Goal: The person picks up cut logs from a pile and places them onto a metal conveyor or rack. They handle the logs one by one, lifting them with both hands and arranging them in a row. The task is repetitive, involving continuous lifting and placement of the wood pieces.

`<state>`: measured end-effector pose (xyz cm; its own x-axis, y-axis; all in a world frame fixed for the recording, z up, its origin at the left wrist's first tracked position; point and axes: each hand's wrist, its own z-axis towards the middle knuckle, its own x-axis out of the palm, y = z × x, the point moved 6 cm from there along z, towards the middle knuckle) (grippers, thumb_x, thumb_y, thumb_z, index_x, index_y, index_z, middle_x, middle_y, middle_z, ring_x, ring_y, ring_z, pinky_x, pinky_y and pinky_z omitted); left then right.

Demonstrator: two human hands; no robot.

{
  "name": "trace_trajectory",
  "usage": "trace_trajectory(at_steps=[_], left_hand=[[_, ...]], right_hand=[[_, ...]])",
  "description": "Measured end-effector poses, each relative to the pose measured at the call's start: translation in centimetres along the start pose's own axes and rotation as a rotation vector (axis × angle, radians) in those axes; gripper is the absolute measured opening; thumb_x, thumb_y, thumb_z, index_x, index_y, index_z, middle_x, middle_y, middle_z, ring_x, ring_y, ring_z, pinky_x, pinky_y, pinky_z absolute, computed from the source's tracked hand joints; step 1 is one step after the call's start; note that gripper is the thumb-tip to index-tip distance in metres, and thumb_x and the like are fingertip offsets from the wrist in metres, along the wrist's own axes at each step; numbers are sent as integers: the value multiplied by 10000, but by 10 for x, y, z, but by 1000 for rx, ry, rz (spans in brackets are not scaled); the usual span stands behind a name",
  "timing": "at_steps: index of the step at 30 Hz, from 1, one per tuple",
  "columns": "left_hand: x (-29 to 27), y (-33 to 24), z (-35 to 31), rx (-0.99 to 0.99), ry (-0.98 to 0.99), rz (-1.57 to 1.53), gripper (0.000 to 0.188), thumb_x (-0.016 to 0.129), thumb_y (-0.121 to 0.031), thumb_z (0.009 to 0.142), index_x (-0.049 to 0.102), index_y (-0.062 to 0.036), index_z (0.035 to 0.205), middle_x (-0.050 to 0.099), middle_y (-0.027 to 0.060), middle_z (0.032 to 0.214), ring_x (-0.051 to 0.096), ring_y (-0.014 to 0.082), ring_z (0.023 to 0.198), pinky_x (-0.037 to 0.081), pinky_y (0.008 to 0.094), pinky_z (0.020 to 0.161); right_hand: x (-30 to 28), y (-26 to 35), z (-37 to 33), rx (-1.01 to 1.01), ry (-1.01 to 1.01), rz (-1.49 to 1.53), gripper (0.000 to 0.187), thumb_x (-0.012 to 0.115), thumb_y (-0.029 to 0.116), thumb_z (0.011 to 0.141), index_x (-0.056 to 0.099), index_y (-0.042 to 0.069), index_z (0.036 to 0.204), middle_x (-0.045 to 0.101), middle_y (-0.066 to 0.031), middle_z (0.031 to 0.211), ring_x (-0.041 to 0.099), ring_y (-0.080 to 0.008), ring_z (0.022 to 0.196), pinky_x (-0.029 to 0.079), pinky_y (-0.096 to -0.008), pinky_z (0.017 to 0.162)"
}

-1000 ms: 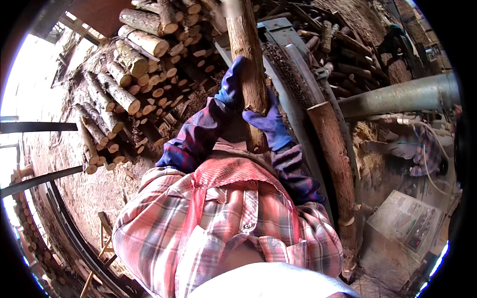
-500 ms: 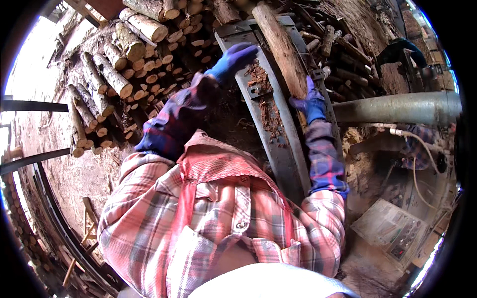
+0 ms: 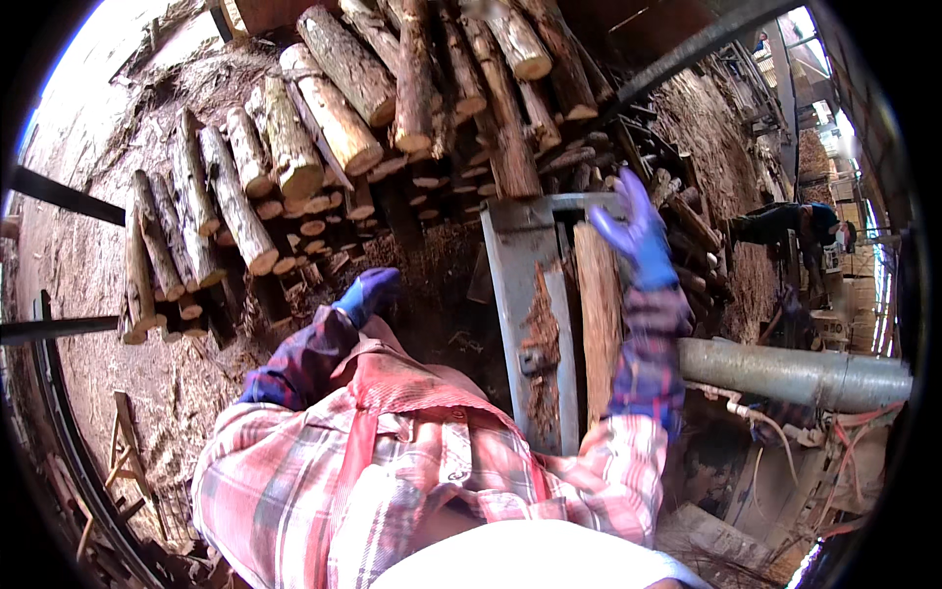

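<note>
A bark-covered log (image 3: pixel 599 314) lies lengthwise on the grey metal trough (image 3: pixel 520 285) in front of me. My right hand (image 3: pixel 636 228), in a blue glove, hovers just above the log's far end with fingers spread and holds nothing. My left hand (image 3: pixel 368 293), also in a blue glove, hangs to the left of the trough over dark sawdust, fingers curled loosely and empty. Both sleeves are plaid.
A big stack of cut logs (image 3: pixel 334 128) fills the ground ahead and to the left. A grey metal pipe (image 3: pixel 795 373) runs out to the right of the trough. Another person (image 3: pixel 785 224) bends over at the far right. Black bars (image 3: pixel 59 196) cross the left edge.
Both hands carried the log upright, then laid it on the trough. The right hand has let go and lifted; the left has dropped away to the left.
</note>
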<state>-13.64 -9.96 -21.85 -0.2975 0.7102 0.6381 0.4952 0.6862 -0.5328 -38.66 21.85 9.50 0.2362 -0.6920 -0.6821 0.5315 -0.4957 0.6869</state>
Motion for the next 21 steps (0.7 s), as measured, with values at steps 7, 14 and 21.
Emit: trace_trajectory(at_steps=[7,14,21], left_hand=[[-20,-74,-1,162,82,307,307,597,-197,922,587,-6,1162,623,53,995,577,150,874,489,300,736],[0,-163,-28,1052,76,1222,303,607,-144,901,577,-26,1179,591,87,1054,572,177,926,486,321,790],[62,-158,0,347,142,512,414,612,-212,919,513,-35,1280,550,113,1209,550,209,1101,463,332,929]], right_hand=[[128,-9,292,218,-122,-765,1024,738,529,687,208,156,1480,354,-182,1451,401,-357,1300,368,-508,1027],[141,-3,338,516,114,-842,1074,810,416,638,170,228,1481,384,-184,1416,426,-369,1284,398,-523,1011],[130,56,348,491,163,-928,1043,859,415,578,297,244,1440,432,-211,1385,438,-379,1277,415,-526,1001]])
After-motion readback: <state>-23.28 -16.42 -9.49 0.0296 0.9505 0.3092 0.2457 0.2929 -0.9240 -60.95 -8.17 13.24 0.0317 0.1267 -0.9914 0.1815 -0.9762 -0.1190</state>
